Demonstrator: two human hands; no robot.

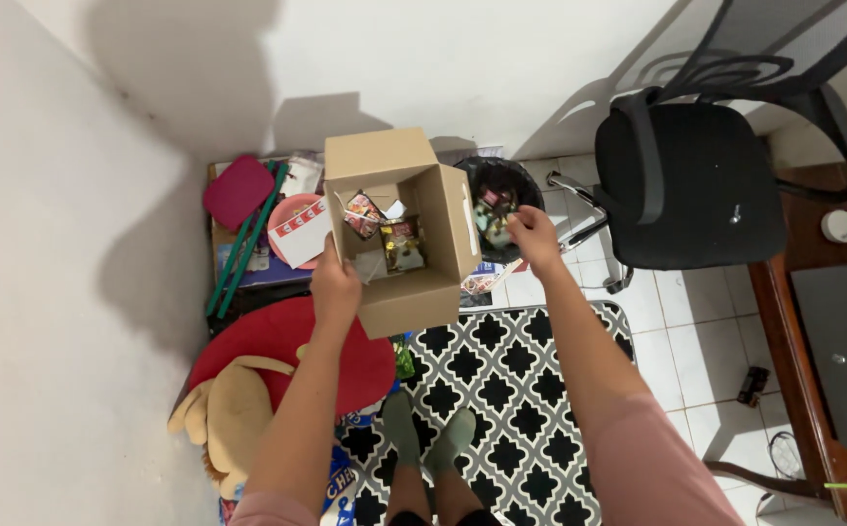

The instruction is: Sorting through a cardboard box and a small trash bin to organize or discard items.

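Left hand point(335, 289) fingers grip the cardboard box point(399, 234) edge (held in the air); right hand point(531, 234) fingers pinch a wrapper point(497, 205).

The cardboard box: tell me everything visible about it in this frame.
The cardboard box is plain brown corrugated card, open at the top with its flaps spread outward. It is held in the air above the floor, tilted slightly. The left hand grips its near left wall; the right hand is apart from it, over a dark bin. Inside lie several small, crumpled, colourful wrappers.
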